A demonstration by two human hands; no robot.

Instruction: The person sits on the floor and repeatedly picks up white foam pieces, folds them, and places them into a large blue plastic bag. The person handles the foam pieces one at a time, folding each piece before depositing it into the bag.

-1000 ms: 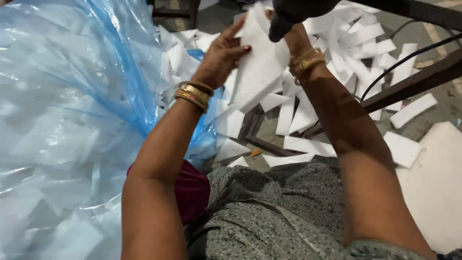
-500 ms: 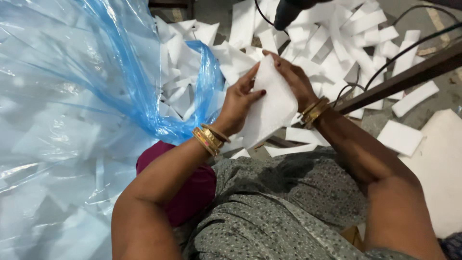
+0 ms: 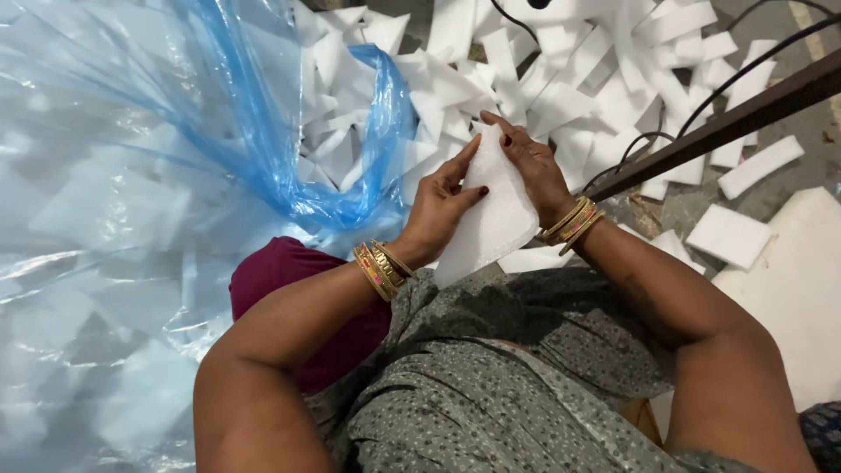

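My left hand is gripping the near left edge of a white foam piece, fingers clamped on it, while my right hand is pinching its far right edge. I am holding the piece just above my lap. A blue plastic bag is lying to the left, and foam scraps are littering the far floor.

A foam sheet sits between both hands, plastic bag left, foam scraps beyond.
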